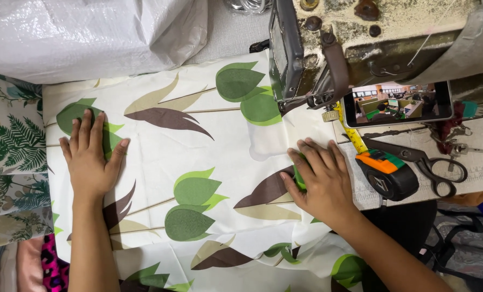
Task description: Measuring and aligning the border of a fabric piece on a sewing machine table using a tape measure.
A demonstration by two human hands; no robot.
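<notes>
Leaf-print cloth [198,157] is pressed flat by left hand [90,157] and right hand [320,181], both grips open; puckering is risked if pressure is uneven; scissors [431,165] lie near.

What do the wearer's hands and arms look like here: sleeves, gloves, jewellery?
Both hands are bare: no gloves, and no rings, watch or bracelets visible. The left hand and right hand have short, unpainted nails. Both forearms are uncovered as far as the frame shows, so no sleeves are in view.
</notes>
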